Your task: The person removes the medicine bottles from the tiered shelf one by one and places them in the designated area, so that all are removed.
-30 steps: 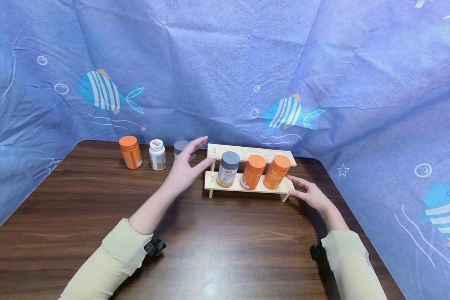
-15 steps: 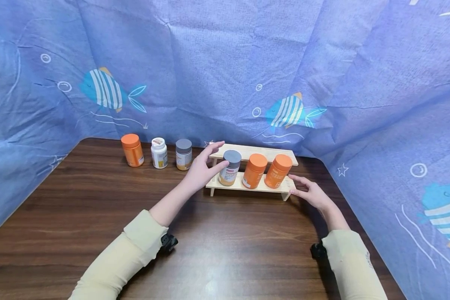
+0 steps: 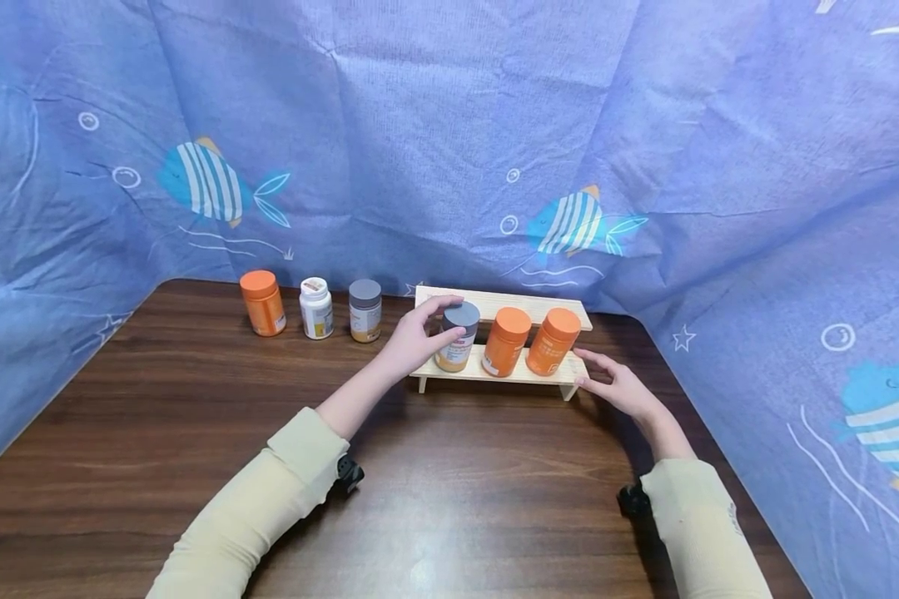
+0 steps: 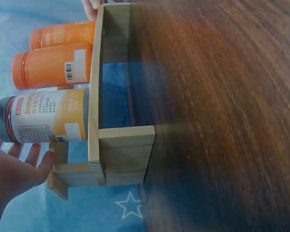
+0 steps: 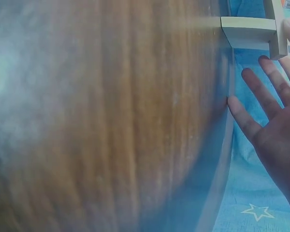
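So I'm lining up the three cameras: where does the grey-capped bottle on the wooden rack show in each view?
Head: grey-capped bottle stands leftmost on the rack's lower step, by the left hand.
Left wrist: grey-capped bottle lies sideways at left, below two orange bottles.
Right wrist: not in view.
Shared landmark: the wooden rack.

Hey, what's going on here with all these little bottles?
A person sits at a wooden table with a small two-step wooden rack. The left hand is closing round a grey-capped bottle at the left end of the rack's lower step, beside two orange bottles. The right hand, fingers straight, rests against the rack's right end. Three more bottles stand in a row on the table to the left, in front of a blue fish-print cloth.
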The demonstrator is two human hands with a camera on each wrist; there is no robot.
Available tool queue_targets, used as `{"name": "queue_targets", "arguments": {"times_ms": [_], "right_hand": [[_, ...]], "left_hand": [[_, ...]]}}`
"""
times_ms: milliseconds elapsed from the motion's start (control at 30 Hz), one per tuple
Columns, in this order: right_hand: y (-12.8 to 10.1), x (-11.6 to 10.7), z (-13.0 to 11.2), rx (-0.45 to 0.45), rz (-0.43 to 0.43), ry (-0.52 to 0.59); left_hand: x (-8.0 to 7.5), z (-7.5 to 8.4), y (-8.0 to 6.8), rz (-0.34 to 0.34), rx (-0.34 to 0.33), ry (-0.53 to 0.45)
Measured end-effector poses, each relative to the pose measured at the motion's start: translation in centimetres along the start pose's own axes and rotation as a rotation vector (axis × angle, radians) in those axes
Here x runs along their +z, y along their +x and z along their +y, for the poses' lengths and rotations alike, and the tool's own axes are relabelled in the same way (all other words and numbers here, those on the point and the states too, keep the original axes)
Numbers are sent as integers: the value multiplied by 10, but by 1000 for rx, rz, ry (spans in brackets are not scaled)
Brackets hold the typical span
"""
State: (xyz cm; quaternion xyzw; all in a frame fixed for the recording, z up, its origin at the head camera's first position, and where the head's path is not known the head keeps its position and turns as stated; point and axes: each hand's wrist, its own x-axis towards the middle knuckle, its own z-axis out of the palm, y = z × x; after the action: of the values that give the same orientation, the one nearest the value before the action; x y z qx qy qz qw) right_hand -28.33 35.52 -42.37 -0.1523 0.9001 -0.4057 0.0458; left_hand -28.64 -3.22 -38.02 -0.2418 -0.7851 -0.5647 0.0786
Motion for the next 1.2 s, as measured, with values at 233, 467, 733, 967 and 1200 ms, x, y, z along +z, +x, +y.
{"name": "queue_targets", "arguments": {"times_ms": [233, 467, 733, 967, 1200], "right_hand": [[-9, 2, -24, 40, 0, -24], [-2, 4, -5, 37, 16, -33], [5, 4, 16, 12, 30, -23], [5, 4, 15, -3, 32, -19], [6, 4, 14, -2, 29, -41]], "left_hand": [[2, -4, 1, -6, -6, 13], [-3, -5, 2, -31, -17, 43], [-8, 1, 4, -49, -44, 70], [-12, 4, 4, -41, -53, 76], [-24, 11, -1, -21, -85, 92]]}}
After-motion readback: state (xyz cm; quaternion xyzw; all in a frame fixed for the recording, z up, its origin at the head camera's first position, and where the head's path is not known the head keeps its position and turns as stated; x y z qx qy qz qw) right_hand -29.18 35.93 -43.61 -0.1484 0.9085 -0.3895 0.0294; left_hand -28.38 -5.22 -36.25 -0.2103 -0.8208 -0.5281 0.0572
